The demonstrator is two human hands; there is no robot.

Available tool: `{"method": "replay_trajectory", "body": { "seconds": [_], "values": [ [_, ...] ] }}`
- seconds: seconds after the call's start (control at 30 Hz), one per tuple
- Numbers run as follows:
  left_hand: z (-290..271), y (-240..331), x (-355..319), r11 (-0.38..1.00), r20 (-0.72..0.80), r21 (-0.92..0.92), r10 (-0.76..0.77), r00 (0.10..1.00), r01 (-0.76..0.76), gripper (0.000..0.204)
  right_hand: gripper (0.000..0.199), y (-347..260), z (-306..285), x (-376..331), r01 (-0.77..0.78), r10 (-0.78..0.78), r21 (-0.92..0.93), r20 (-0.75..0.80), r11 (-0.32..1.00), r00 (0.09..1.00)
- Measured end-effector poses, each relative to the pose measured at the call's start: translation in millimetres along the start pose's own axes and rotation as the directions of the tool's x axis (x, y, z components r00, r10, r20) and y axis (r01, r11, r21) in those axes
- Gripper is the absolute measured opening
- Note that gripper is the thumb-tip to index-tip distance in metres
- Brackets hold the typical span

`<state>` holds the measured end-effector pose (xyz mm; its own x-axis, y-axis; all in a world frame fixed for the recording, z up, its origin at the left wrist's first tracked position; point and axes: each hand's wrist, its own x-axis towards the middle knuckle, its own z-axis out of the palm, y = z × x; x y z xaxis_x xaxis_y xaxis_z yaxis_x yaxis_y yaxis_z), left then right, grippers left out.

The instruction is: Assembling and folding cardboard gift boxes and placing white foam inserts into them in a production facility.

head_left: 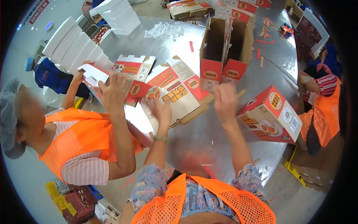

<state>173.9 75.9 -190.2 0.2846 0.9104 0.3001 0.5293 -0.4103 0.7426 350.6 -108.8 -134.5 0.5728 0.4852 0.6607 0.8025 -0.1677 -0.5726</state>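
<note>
My left hand [161, 111] lies over a flat red and cream carton [183, 93] printed with eggs. Its thumb and fingers look apart, with the fingertips over the printed picture. My right hand [225, 102] is smeared by motion, at the lower front of two tall open cartons standing side by side, the left carton [212, 48] and the right carton [238, 48]. Whether it grips anything is hidden by the blur. To the right of that hand stands a closed red and cream carton [274, 115], tilted in the view.
At left a co-worker in an orange vest [89, 134] handles a white and red carton [95, 76]. Small clear plastic pieces [164, 31] are heaped on the metal table [209, 138]. Red scraps [258, 53] lie at right. White foam boxes [74, 44] stand far left. Another person [324, 115] works at right.
</note>
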Motion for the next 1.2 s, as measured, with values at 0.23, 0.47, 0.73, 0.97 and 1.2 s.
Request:
{"method": "replay_trajectory", "body": {
  "seconds": [0.23,0.47,0.73,0.97,1.2],
  "values": [
    [-62.9,-65.3,-39.4,0.747,0.128,0.415,-0.612,0.78,0.519,0.067,0.064,40.4,92.6,-77.6,-0.486,0.578,-0.366,0.205,0.794,0.79],
    [-57.9,-131.4,-33.0,0.783,0.317,-0.049,-0.577,0.753,0.621,0.044,0.072,45.7,96.9,-62.3,-0.422,0.69,-0.597,0.334,0.682,0.642],
    [-76.6,-101.5,-50.2,0.765,0.437,-0.133,-0.526,0.73,0.631,0.027,0.07,39.5,84.7,-84.4,-0.253,0.591,-0.622,0.424,0.741,0.686],
    [-81.3,-94.0,-75.8,0.683,0.558,-0.219,-0.498,0.664,0.697,0.023,0.068,24.0,61.9,-124.8,-0.574,0.561,-0.026,0.258,0.818,0.787],
    [-79.0,-71.8,-187.8,0.459,0.758,-0.203,-0.486,0.436,0.865,0.037,0.085,-11.9,32.3,-168.2,-0.822,0.838,0.435,0.229,0.368,0.496]
  ]
}}
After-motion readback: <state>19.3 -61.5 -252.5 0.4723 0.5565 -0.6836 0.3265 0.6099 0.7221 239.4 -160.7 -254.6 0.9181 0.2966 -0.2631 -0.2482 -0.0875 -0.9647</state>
